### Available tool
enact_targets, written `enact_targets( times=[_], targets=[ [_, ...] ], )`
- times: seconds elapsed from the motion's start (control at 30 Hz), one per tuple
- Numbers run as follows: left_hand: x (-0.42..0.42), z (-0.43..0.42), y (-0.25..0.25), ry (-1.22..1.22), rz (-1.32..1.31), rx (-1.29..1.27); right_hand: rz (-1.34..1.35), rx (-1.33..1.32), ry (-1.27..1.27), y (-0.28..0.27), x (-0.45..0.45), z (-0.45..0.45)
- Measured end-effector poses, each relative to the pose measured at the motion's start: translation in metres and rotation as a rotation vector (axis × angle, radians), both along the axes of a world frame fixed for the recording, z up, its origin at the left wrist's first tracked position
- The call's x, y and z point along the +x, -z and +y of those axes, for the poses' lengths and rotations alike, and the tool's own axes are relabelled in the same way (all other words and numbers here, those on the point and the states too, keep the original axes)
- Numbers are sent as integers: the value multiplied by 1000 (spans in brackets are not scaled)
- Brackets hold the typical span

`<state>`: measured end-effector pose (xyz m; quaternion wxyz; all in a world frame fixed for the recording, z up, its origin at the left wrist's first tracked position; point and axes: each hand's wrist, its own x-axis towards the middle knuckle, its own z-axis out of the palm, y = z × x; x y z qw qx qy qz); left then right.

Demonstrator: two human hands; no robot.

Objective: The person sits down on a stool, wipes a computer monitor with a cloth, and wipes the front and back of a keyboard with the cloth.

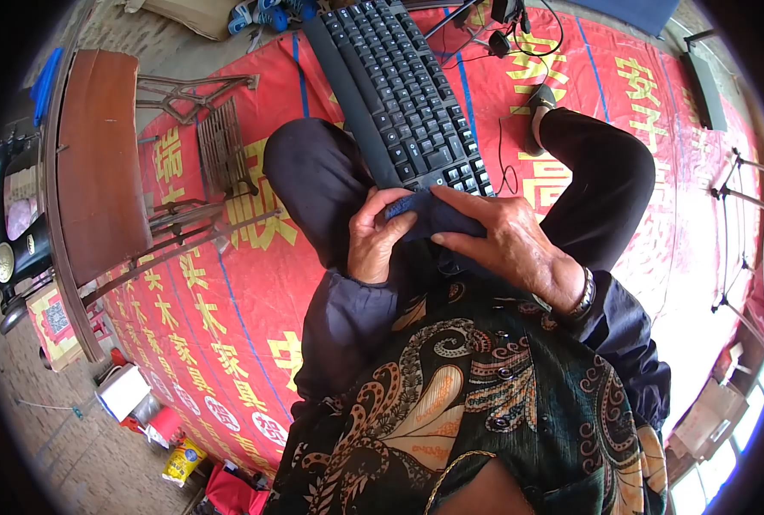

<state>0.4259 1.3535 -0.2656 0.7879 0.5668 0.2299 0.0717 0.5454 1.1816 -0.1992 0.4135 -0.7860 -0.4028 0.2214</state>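
Above the red banner with readable yellow characters "实木家具", the black computer keyboard extends lengthwise forward and leftward, its near end just beyond the right hand and left hand, neither clearly nearer, both grasping a dark blue cloth.

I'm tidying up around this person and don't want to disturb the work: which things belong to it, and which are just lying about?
In use, it seems:
- dark blue cloth, in both hands
- black keyboard, across the lap

Apparently just about:
- sewing machine
- yellow packet
- blue shoes
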Motion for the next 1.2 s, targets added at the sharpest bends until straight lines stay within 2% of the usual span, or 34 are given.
enact_targets(
  times=[0.2, 0.27, 0.43, 0.5, 0.6, 0.67, 0.73, 0.83, 0.87, 0.93, 0.97, 1.03, 1.2],
  targets=[
    [0, 2, -6, 38, -28, 25, 8, -161, -70, 1, 3, 17],
    [1, 1, -8, 33, -32, 12, 42, -95, -44, 11, 1, 19],
    [1, 2, -7, 28, -28, 5, 182, -120, 48, 14, -2, 18],
    [4, -1, -11, -95, -42, -201, 257, -107, 92, 13, -4, 15],
    [5, -3, -13, -117, -24, -231, 251, -99, 118, 6, -7, 2],
    [5, -2, -9, -117, -47, -186, 213, -65, 132, -5, -4, -8],
    [4, -2, -8, -156, 71, -110, 280, -13, 215, -14, 3, -17],
    [4, -1, -6, -114, 49, -18, 61, -130, 265, -17, 15, -21],
    [6, -2, -7, -108, 48, -17, 61, -128, 270, -14, 17, -19],
    [9, -7, -7, -190, -34, -79, -183, -151, 225, -1, 18, -12],
    [12, -10, -8, -189, -33, -78, -157, -52, 205, 11, 17, -8],
    [16, -16, -13, -303, -78, -158, -134, -69, 170, 19, 13, -1],
    [29, -13, -2, -385, -14, -111, -51, -99, 78, 21, 17, 3]
  ],
)
